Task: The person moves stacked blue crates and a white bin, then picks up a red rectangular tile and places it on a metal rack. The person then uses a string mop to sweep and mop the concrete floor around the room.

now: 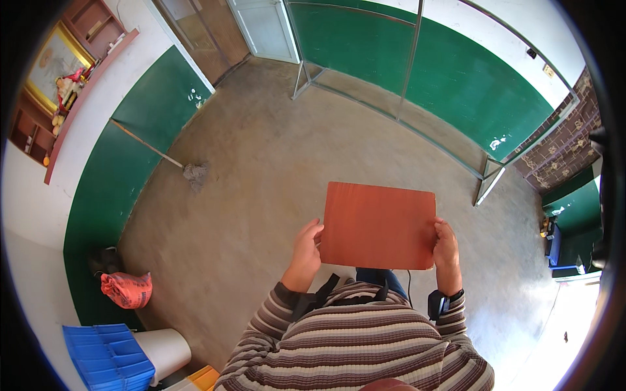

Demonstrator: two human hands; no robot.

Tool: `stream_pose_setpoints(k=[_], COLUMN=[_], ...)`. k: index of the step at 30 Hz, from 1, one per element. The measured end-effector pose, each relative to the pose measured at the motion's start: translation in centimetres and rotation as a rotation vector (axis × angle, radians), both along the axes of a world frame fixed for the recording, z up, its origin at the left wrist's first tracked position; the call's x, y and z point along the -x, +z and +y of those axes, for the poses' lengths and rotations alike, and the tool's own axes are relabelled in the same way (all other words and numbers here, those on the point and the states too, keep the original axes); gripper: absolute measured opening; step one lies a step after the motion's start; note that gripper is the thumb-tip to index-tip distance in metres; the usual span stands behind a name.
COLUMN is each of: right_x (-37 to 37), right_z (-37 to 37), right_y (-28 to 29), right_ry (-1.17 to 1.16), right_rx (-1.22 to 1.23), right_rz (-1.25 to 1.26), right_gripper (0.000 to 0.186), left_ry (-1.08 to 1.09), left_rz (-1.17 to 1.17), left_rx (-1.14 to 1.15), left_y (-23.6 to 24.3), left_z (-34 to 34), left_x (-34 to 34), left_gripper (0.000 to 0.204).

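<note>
Red-brown board (379, 225) held up in front of the body

The board hung clear of the striped sweater (365, 332), just off the centre of the view toward 4 o'clock, its broad flat face turned up. The left hand (304, 255) was clamped on its edge at 8 o'clock and the right hand (447, 247) on the opposite edge at 4 o'clock; the fingers underneath were hidden. A dark wrist device (438, 304) sat below the right hand.

The step in hand appeared to be a two-sided hold of the board. The next move, by judgement, called for both hands to work together, keeping an even grip so that neither edge dipped.

Around them spread a bare concrete floor (261, 156). A mop (194, 174) leaned on the green wall near 10 o'clock, a red sack (127, 290) stood at 8, and a metal frame (409, 58) rose at 1 o'clock, well apart from the board.
</note>
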State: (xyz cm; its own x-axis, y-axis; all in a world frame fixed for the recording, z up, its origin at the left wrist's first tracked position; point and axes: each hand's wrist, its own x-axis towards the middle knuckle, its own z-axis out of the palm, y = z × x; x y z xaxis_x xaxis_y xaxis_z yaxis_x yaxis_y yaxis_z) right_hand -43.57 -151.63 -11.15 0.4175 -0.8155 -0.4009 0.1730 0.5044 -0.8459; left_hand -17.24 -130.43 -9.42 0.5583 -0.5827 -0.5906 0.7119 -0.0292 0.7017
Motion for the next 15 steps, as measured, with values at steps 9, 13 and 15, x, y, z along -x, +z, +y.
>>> stream_pose_setpoints(k=[9,13,15], right_x=[-22.5,-34.9,-40.7], right_z=[-16.2,-20.9,-23.0], right_y=[-3.0,-1.9,-1.6], right_ry=[0.163,0.281,0.344], right_rx=[-0.087,-0.062,-0.101], right_rz=[-0.089,-0.074,-0.065], right_gripper=[0.025,0.023,0.022], left_ry=[0.171,0.325,0.393], left_rz=[-0.017,0.038,0.012], left_rx=[-0.068,-0.096,-0.122], left_y=[-0.2,1.3,1.6], left_z=[-11.5,-13.4,-14.6], left_x=[-17.2,-25.3,-28.9], left_gripper=[0.062,0.059,0.058])
